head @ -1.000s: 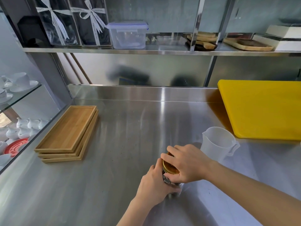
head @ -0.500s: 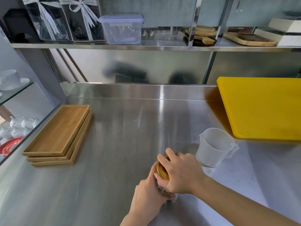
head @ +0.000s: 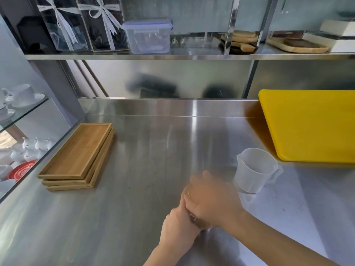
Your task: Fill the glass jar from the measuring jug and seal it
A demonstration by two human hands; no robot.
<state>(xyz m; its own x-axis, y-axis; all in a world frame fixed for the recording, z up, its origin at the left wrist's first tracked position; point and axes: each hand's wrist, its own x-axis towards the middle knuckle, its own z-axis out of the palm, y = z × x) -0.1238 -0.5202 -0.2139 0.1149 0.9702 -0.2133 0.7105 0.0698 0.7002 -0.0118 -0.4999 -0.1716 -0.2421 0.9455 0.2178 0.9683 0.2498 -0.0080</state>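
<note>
**Lid under the right palm, jar in the left grip**

The translucent white plastic measuring jug [head: 256, 172] stands upright just right of the hands. The right hand [head: 213, 201], blurred, caps the gold lid directly beneath it. The left hand [head: 179, 228] wraps the mostly hidden glass jar [head: 194, 218], apparently upright with its mouth towards the right palm.

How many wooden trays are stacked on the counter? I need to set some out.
3, in one stack at the counter's left side, beside the glass shelf: top tray, middle, bottom. Only the lower two's edges show.
</note>
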